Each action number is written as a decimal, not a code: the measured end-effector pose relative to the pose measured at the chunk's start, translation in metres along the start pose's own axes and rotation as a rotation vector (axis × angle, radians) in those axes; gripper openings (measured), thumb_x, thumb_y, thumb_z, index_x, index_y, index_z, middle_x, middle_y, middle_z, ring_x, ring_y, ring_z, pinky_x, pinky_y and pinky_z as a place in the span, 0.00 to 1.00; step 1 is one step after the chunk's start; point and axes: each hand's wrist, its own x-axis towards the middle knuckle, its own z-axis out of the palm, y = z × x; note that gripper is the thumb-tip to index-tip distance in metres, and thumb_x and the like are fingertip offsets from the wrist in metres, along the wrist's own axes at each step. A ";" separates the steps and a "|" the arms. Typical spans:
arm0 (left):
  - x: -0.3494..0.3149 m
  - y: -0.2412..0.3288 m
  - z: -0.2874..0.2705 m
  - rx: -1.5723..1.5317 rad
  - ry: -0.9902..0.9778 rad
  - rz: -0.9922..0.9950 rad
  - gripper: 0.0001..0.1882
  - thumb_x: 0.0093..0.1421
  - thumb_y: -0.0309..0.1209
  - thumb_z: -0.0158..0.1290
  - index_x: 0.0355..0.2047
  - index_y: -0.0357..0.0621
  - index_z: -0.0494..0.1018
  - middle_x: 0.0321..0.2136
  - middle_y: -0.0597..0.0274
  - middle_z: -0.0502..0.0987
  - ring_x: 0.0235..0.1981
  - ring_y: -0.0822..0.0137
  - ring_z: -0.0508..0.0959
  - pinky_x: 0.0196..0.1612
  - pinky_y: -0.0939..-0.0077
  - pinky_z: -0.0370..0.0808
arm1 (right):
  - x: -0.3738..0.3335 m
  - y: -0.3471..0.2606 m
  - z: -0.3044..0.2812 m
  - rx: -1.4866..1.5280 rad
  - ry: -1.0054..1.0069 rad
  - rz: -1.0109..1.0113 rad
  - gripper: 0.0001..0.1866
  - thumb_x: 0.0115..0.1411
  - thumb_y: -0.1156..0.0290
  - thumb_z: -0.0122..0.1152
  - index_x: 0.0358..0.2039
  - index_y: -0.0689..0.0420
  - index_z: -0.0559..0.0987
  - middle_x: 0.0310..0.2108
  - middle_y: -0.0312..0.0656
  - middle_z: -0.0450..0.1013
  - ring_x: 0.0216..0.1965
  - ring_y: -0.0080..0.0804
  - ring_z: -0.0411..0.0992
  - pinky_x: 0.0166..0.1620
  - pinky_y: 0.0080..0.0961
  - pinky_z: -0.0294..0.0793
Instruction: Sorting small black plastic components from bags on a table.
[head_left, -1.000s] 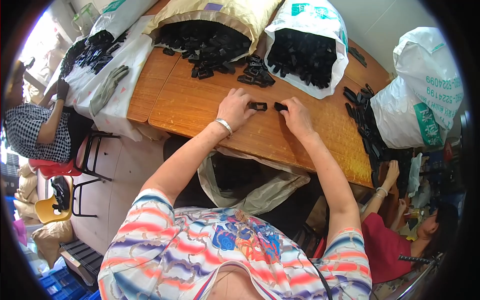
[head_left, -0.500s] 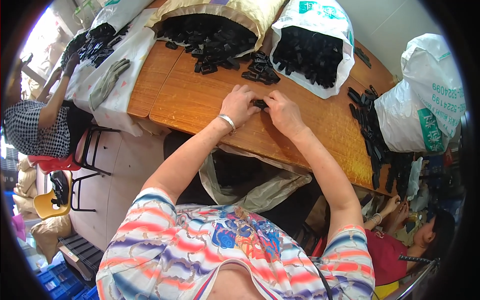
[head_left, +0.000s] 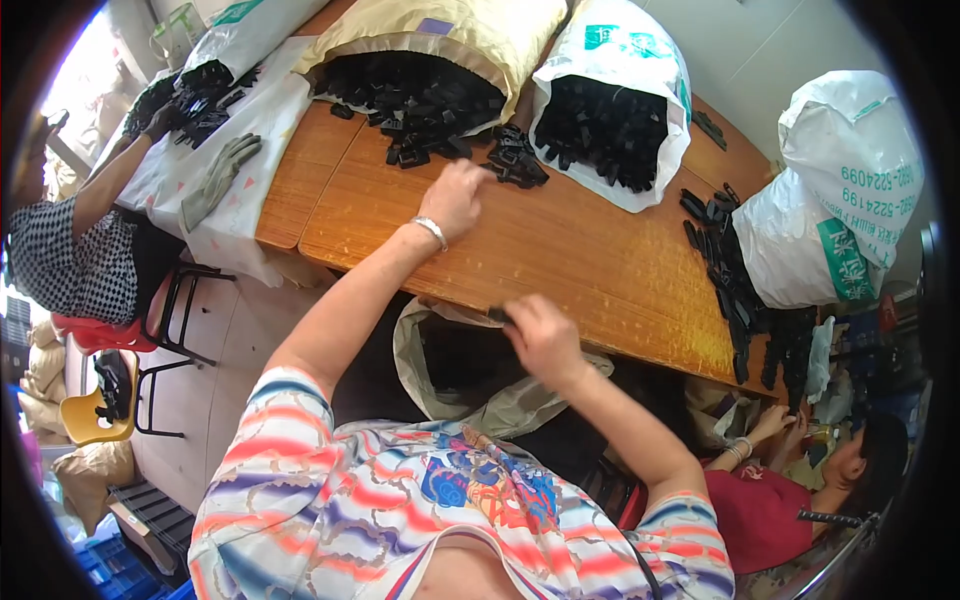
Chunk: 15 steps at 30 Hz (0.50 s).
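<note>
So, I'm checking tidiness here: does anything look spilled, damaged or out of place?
Loose black parts lie outside the mouth of the tan sack on the table, perhaps spilled, perhaps tipped out on purpose. The table's finish also looks worn and patchy along its near right edge.

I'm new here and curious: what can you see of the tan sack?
The tan sack lies on the table, its wide mouth open toward the camera. It looks like creased paper or woven plastic, with a purple patch above the mouth. Black parts crowd the opening and spill onto the table. Its far end is out of frame. The left hand is near the spill, not touching the sack.
</note>
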 end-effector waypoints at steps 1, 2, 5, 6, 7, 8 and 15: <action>0.007 0.001 0.004 0.036 0.060 0.006 0.18 0.53 0.22 0.54 0.45 0.43 0.76 0.43 0.52 0.74 0.48 0.51 0.73 0.51 0.63 0.74 | -0.010 -0.008 0.001 0.006 -0.071 0.006 0.18 0.49 0.75 0.68 0.42 0.57 0.78 0.36 0.45 0.73 0.36 0.46 0.76 0.38 0.37 0.77; 0.010 0.002 0.008 0.028 0.059 0.012 0.18 0.53 0.22 0.54 0.45 0.43 0.76 0.43 0.52 0.74 0.48 0.51 0.73 0.51 0.63 0.74 | -0.018 -0.013 0.002 0.012 -0.142 0.012 0.19 0.49 0.75 0.68 0.43 0.57 0.77 0.36 0.45 0.73 0.37 0.45 0.76 0.39 0.36 0.77; 0.026 0.001 0.021 0.106 0.075 -0.021 0.15 0.57 0.27 0.56 0.45 0.43 0.75 0.45 0.54 0.73 0.49 0.51 0.72 0.52 0.62 0.73 | -0.028 -0.004 0.013 0.080 -0.208 -0.038 0.18 0.49 0.74 0.68 0.42 0.59 0.77 0.37 0.44 0.72 0.36 0.44 0.75 0.37 0.35 0.76; 0.029 -0.002 0.025 0.142 0.037 -0.037 0.14 0.56 0.28 0.57 0.44 0.43 0.76 0.45 0.54 0.73 0.49 0.51 0.72 0.51 0.62 0.74 | -0.025 -0.002 0.014 0.152 -0.156 -0.042 0.12 0.52 0.73 0.66 0.38 0.58 0.78 0.32 0.44 0.72 0.32 0.43 0.75 0.34 0.36 0.76; 0.030 -0.005 0.027 0.183 0.001 -0.058 0.14 0.56 0.28 0.58 0.43 0.43 0.76 0.44 0.54 0.73 0.49 0.52 0.72 0.51 0.62 0.74 | -0.016 -0.002 0.006 0.154 -0.153 -0.046 0.12 0.52 0.73 0.66 0.38 0.58 0.78 0.32 0.44 0.72 0.32 0.43 0.75 0.34 0.36 0.76; 0.030 -0.009 0.029 0.228 -0.034 -0.082 0.13 0.55 0.29 0.59 0.42 0.43 0.76 0.43 0.54 0.73 0.48 0.52 0.72 0.50 0.62 0.74 | -0.003 0.001 -0.005 0.141 -0.132 -0.042 0.08 0.54 0.73 0.64 0.35 0.57 0.78 0.29 0.45 0.72 0.30 0.44 0.75 0.32 0.37 0.75; 0.012 0.006 0.032 0.103 0.047 -0.096 0.12 0.52 0.26 0.61 0.37 0.42 0.75 0.38 0.53 0.74 0.43 0.50 0.73 0.47 0.60 0.73 | 0.101 0.153 -0.011 -0.134 0.218 0.073 0.08 0.55 0.80 0.56 0.33 0.55 0.80 0.33 0.48 0.73 0.33 0.51 0.74 0.37 0.43 0.75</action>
